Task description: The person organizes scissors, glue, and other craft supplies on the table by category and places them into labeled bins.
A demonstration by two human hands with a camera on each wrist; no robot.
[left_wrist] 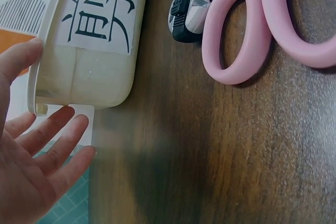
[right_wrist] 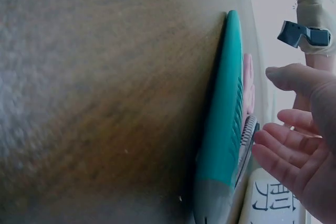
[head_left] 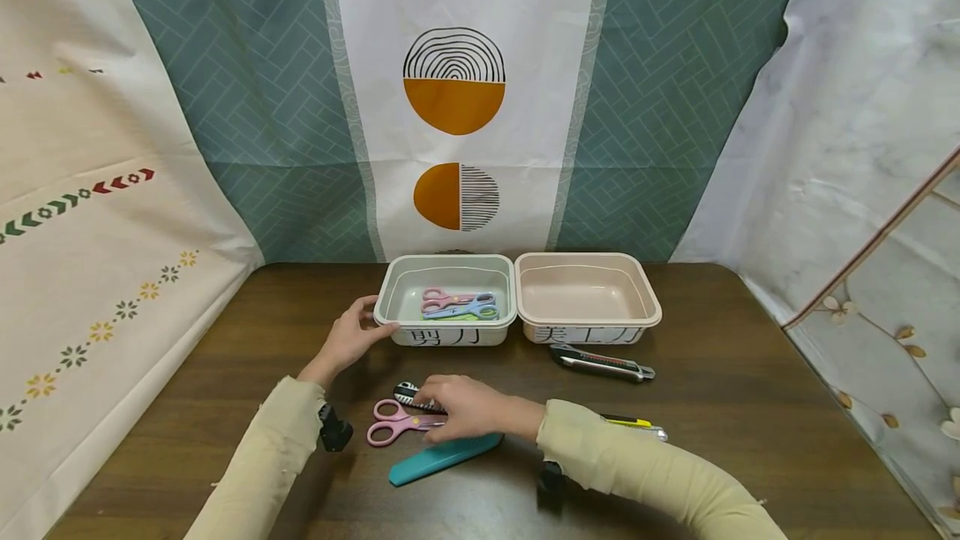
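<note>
Nearest the person, just under the right forearm, a teal cutter (head_left: pixel 444 457) lies flat on the wooden table (head_left: pixel 750 407). The right hand (head_left: pixel 467 407) hovers low right over the blades of the pink scissors (head_left: pixel 395 422), fingers straight and relaxed, gripping nothing; whether the fingertips touch the scissors cannot be told. The scissors' handle loops stick out to the left of that hand, and a black-and-white striped cutter (head_left: pixel 408 393) lies just beyond them, partly hidden by the fingers. Behind the right wrist a yellow-tipped cutter (head_left: pixel 633 424) pokes out past the sleeve. Farther on, to the left, the left hand (head_left: pixel 351 337) rests open against the near left corner of the pale green bin (head_left: pixel 390 294), thumb at the rim, fingers spread and straight beside the wall. Inside that bin lie more scissors (head_left: pixel 457 305), pink and blue. Just beside it on the right stands a beige bin (head_left: pixel 652 302), with a dark cutter (head_left: pixel 602 363) lying in front of it.
</note>
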